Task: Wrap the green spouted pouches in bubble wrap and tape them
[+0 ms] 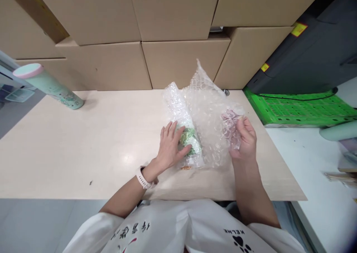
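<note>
In the head view, a long white-and-green item (189, 135) lies on the table under clear bubble wrap (208, 113); what it is cannot be made out through the plastic. My left hand (172, 145) rests on the wrapped item with its fingers spread. A bunched edge of the bubble wrap is gripped in my right hand (245, 135), to the right of the item. The loose sheet spreads between both hands, and one corner of it sticks up toward the boxes. A small orange-brown bit (185, 167) shows at the item's near end.
Stacked cardboard boxes (111, 67) form a wall along the back of the wooden table (69, 152). A mint-green tumbler (52, 85) stands at the far left. To the right are a green plastic pallet (304, 109), a dark grey machine (315, 55) and a white side surface (304, 152).
</note>
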Action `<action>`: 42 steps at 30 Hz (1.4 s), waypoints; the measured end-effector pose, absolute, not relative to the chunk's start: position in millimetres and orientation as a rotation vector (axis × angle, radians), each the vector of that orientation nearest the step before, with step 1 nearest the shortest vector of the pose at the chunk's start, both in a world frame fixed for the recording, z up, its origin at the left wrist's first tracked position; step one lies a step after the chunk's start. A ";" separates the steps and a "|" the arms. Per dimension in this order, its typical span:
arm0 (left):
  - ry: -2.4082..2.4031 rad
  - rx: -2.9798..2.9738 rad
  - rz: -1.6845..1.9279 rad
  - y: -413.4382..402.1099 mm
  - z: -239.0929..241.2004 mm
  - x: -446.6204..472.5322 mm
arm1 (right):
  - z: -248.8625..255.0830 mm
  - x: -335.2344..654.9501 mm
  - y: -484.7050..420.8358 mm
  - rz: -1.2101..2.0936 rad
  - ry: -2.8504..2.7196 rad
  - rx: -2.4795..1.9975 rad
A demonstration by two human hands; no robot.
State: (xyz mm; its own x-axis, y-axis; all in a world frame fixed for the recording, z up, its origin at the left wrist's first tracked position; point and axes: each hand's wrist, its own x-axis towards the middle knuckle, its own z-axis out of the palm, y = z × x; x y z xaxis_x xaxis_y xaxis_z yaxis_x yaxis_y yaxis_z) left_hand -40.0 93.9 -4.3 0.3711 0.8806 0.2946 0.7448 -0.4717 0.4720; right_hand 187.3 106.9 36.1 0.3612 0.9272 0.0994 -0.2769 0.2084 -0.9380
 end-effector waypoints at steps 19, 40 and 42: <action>0.971 2.711 0.487 85.9 -8.2 -17.9 | 41.9 181.8 100.2 1.181 -0.860 -0.970; 1.302 2.199 0.776 84.2 24.2 -11.7 | 68.6 141.7 75.6 1.314 -1.179 -0.688; 1.298 2.082 0.816 82.9 24.8 -16.5 | 71.6 145.5 68.3 1.283 -1.188 -0.682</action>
State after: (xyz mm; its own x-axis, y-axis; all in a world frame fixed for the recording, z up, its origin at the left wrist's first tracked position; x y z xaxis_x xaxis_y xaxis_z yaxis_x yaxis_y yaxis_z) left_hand -16.5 82.9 24.8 0.3496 0.9142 0.2052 0.5812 -0.3834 0.7178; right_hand 145.5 68.3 71.6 -0.1291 0.9511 0.2806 -0.3527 0.2204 -0.9094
